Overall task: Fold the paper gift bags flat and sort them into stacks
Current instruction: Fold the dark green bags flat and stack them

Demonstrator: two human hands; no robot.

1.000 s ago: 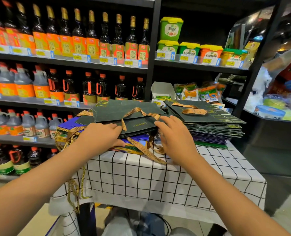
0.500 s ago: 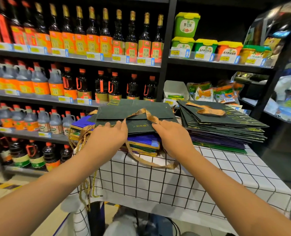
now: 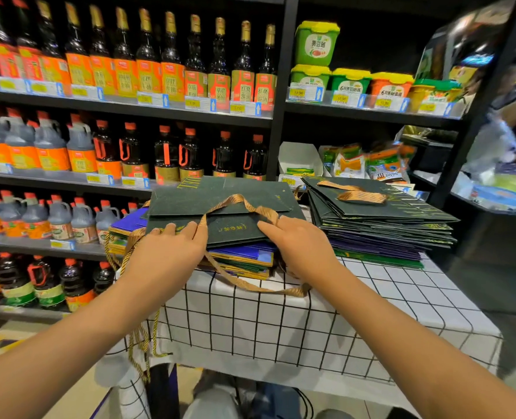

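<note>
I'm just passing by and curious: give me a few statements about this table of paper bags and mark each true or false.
1. Both the left hand and the right hand rest on a dark green paper gift bag. True.
2. That bag has red plastic handles. False: its ribbon handle is golden-brown.
3. A taller stack of flat dark bags lies to the right. True.
4. The black-gridded white tablecloth is plain blue. False.

A surface (image 3: 280, 322) draped in a white cloth with a black grid carries two stacks of flat paper bags: a mixed stack (image 3: 244, 261) and, just right, a dark stack (image 3: 380, 234).
</note>
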